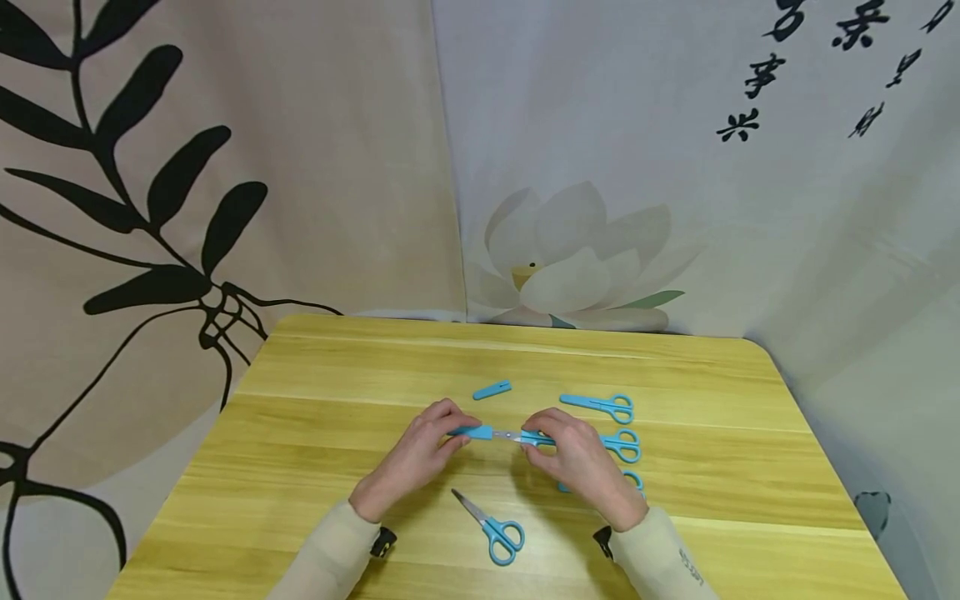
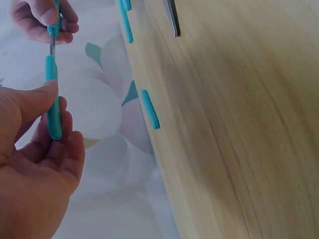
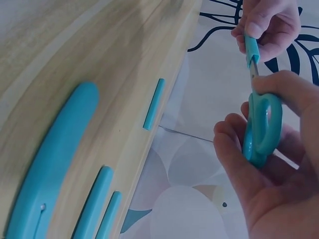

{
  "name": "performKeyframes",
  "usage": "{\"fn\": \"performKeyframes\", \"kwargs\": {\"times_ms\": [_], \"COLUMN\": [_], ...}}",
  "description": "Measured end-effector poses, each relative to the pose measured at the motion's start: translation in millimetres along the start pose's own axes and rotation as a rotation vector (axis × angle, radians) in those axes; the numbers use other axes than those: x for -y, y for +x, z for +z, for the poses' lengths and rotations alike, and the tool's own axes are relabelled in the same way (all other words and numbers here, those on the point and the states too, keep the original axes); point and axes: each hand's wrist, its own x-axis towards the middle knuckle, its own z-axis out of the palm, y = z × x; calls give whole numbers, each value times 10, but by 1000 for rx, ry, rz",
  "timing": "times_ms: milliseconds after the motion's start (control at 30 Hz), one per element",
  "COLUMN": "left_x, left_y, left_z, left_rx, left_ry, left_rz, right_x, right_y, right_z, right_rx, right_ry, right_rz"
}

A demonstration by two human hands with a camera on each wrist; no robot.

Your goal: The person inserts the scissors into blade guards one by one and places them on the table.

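Over the wooden counter (image 1: 300,517), from the left: the left hand (image 1: 420,444) has its grip, thumb against fingers, pinching a blue cover (image 1: 480,432), probably light, stiff, smooth, best held by its sides. Bare blades (image 1: 507,435) of the scissors (image 1: 532,437) show between the hands. Rightmost, the handles (image 3: 275,137) look rigid, a safe hold; the right hand (image 1: 577,458) clamps them, though exact finger placement is partly hidden. Both forearms slant inward.
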Motion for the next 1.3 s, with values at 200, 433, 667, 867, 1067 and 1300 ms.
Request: {"fn": "performKeyframes", "kwargs": {"times_ms": [200,433,667,867,1067,1300], "left_x": [-7,-9,-8,-17,-18,-27], "left_y": [3,7,10,11,12,22], "left_z": [11,14,14,8,5,7], "left_rx": [-3,1,2,11,16,21], "left_ry": [6,21,23,22,10,-1], "left_rz": [23,28,34,33,31,26], "right_x": [7,10,21,31,41,73], "right_y": [9,13,19,24,33,51], "right_z": [5,23,31,33,36,22], "right_rx": [-1,-3,-7,3,11,38], "right_ry": [-6,0,10,26,36,38], "right_rz": [-14,-18,-30,-34,-39,-27]}}
